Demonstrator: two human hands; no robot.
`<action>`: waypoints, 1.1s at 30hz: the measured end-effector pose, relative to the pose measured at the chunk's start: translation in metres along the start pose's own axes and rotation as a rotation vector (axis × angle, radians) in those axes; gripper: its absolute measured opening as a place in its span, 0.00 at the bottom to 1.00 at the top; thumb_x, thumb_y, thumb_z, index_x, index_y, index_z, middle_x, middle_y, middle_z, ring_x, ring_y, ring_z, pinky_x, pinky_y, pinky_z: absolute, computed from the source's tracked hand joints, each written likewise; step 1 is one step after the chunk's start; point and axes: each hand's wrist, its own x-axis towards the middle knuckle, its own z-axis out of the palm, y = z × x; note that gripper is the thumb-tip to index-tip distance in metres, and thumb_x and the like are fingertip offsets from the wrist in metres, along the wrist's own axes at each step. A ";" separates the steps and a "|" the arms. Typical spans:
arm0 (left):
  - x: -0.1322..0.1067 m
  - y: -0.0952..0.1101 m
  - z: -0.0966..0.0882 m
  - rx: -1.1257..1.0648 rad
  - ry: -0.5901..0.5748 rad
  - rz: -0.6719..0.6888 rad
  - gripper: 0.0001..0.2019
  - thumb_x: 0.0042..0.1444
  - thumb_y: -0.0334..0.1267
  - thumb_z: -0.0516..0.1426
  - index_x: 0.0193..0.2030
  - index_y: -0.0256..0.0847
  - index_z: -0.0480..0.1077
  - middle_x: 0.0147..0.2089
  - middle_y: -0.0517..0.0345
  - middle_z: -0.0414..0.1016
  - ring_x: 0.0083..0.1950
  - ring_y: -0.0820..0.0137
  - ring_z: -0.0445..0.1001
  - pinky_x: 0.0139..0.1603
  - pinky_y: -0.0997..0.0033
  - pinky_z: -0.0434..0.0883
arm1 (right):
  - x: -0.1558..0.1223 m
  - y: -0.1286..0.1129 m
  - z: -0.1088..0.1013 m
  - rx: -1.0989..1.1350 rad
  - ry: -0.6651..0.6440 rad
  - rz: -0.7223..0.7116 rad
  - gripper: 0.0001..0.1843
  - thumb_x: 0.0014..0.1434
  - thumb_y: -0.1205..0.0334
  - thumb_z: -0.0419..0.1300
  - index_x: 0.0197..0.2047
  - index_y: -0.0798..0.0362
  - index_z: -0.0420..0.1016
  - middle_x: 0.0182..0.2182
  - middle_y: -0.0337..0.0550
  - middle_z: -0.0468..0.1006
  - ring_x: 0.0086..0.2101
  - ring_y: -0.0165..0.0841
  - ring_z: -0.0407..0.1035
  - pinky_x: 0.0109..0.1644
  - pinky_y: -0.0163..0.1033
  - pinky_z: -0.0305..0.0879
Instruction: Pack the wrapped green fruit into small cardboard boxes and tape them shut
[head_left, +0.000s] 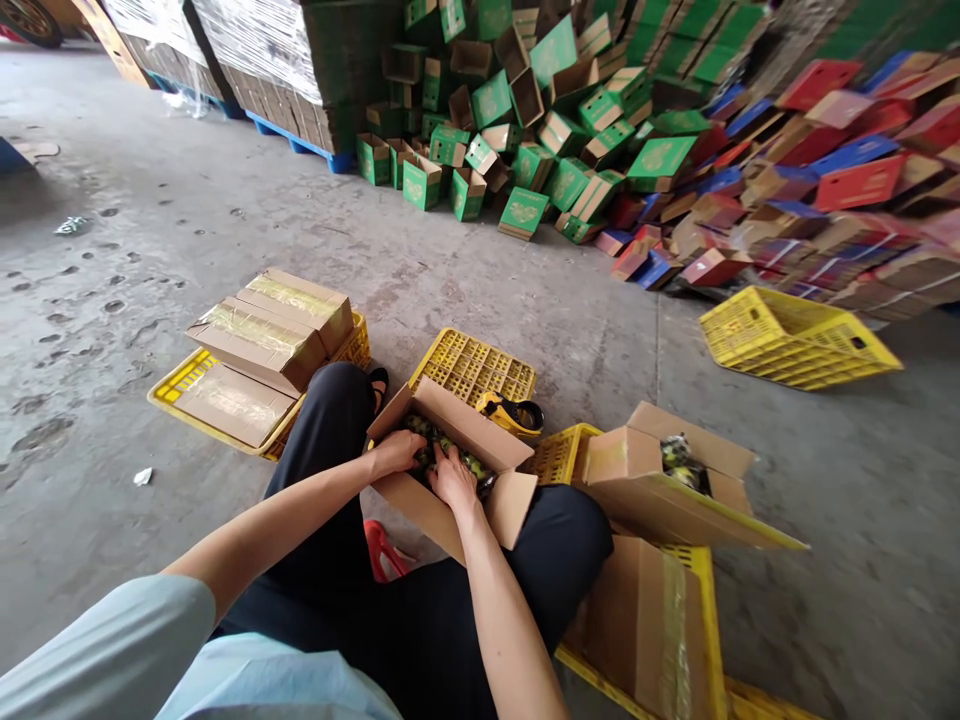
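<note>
On the lap, open carton [465, 425]: left hand [396, 452] curled, grip unclear; right hand [452, 478] spread flat on green fruit [474, 466]. Taped cartons [259, 335] stacked left; this one unsealed.

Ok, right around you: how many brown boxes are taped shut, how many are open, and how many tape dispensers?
Taped-shut brown boxes: 4
Open brown boxes: 2
Tape dispenser: 1
Total: 7
</note>
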 end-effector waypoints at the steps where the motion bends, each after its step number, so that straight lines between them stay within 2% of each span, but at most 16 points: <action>1: 0.000 0.001 0.000 0.000 0.000 0.004 0.17 0.59 0.35 0.65 0.55 0.35 0.77 0.52 0.43 0.83 0.54 0.53 0.81 0.50 0.65 0.77 | 0.001 0.001 -0.001 0.006 -0.006 -0.010 0.37 0.69 0.57 0.57 0.78 0.48 0.54 0.68 0.59 0.65 0.58 0.47 0.74 0.57 0.45 0.71; 3: -0.001 0.002 -0.001 0.004 -0.002 0.006 0.19 0.58 0.37 0.66 0.56 0.35 0.77 0.52 0.43 0.82 0.53 0.54 0.81 0.49 0.65 0.77 | 0.002 0.004 -0.003 0.021 -0.015 -0.030 0.38 0.68 0.57 0.60 0.77 0.49 0.55 0.67 0.57 0.67 0.58 0.46 0.74 0.57 0.43 0.70; 5: -0.003 0.003 -0.003 0.014 0.008 0.003 0.17 0.60 0.38 0.65 0.55 0.37 0.77 0.51 0.45 0.82 0.52 0.55 0.81 0.49 0.65 0.77 | 0.001 0.008 -0.008 0.038 -0.014 -0.051 0.35 0.68 0.57 0.60 0.76 0.49 0.60 0.65 0.54 0.71 0.59 0.43 0.73 0.59 0.40 0.69; 8: -0.007 0.004 -0.006 0.029 0.080 -0.015 0.12 0.68 0.37 0.57 0.54 0.40 0.77 0.53 0.46 0.80 0.56 0.57 0.79 0.55 0.64 0.76 | -0.005 0.018 -0.018 0.056 0.029 -0.049 0.25 0.73 0.59 0.54 0.71 0.52 0.68 0.63 0.51 0.74 0.62 0.37 0.70 0.64 0.34 0.62; 10: -0.008 0.004 -0.006 0.046 0.145 -0.055 0.15 0.71 0.33 0.50 0.55 0.39 0.77 0.57 0.44 0.77 0.58 0.57 0.77 0.59 0.63 0.75 | -0.012 0.025 -0.023 0.052 0.071 -0.006 0.23 0.75 0.62 0.48 0.69 0.55 0.69 0.63 0.54 0.74 0.62 0.36 0.69 0.65 0.34 0.60; 13: -0.006 0.006 -0.003 0.077 0.167 -0.132 0.18 0.68 0.26 0.48 0.58 0.35 0.75 0.58 0.39 0.75 0.52 0.58 0.80 0.54 0.63 0.78 | -0.024 0.034 -0.024 0.032 0.076 0.080 0.21 0.75 0.65 0.48 0.64 0.59 0.73 0.60 0.59 0.75 0.59 0.40 0.72 0.62 0.37 0.64; 16: -0.002 0.009 0.003 0.109 0.149 -0.174 0.22 0.66 0.26 0.49 0.65 0.30 0.69 0.61 0.32 0.71 0.46 0.57 0.83 0.47 0.63 0.80 | -0.028 0.034 -0.020 0.011 0.039 0.136 0.18 0.74 0.64 0.52 0.57 0.61 0.78 0.57 0.61 0.77 0.55 0.43 0.75 0.56 0.38 0.68; 19: 0.003 0.012 0.007 0.150 0.156 -0.203 0.27 0.66 0.26 0.49 0.73 0.30 0.61 0.68 0.23 0.64 0.48 0.53 0.84 0.46 0.60 0.81 | -0.025 0.032 -0.018 -0.003 0.023 0.163 0.18 0.74 0.62 0.52 0.55 0.62 0.79 0.58 0.62 0.76 0.54 0.44 0.76 0.55 0.38 0.68; 21: 0.005 0.013 0.007 0.175 0.158 -0.206 0.28 0.68 0.26 0.47 0.74 0.31 0.59 0.69 0.20 0.61 0.49 0.51 0.84 0.45 0.58 0.81 | -0.022 0.032 -0.019 -0.004 0.017 0.169 0.18 0.74 0.61 0.52 0.55 0.61 0.79 0.58 0.61 0.76 0.55 0.44 0.75 0.56 0.38 0.68; 27: 0.009 0.014 0.004 0.223 0.180 -0.155 0.24 0.70 0.27 0.45 0.70 0.28 0.65 0.67 0.17 0.64 0.49 0.51 0.83 0.45 0.59 0.80 | -0.027 0.029 -0.022 0.006 0.024 0.171 0.19 0.73 0.60 0.54 0.59 0.61 0.76 0.59 0.61 0.75 0.57 0.45 0.74 0.58 0.39 0.67; 31: 0.018 0.017 0.002 0.245 0.196 -0.126 0.22 0.69 0.26 0.47 0.65 0.27 0.69 0.66 0.19 0.66 0.55 0.50 0.80 0.49 0.59 0.79 | -0.031 0.026 -0.017 0.007 0.045 0.173 0.22 0.72 0.59 0.55 0.64 0.63 0.72 0.63 0.64 0.72 0.61 0.48 0.70 0.63 0.41 0.63; 33: 0.024 0.017 0.002 0.253 0.190 -0.123 0.21 0.68 0.25 0.48 0.65 0.27 0.68 0.64 0.20 0.69 0.56 0.50 0.80 0.51 0.59 0.78 | -0.030 0.027 -0.016 0.015 0.041 0.182 0.24 0.73 0.58 0.55 0.65 0.63 0.71 0.64 0.67 0.71 0.60 0.48 0.71 0.62 0.41 0.64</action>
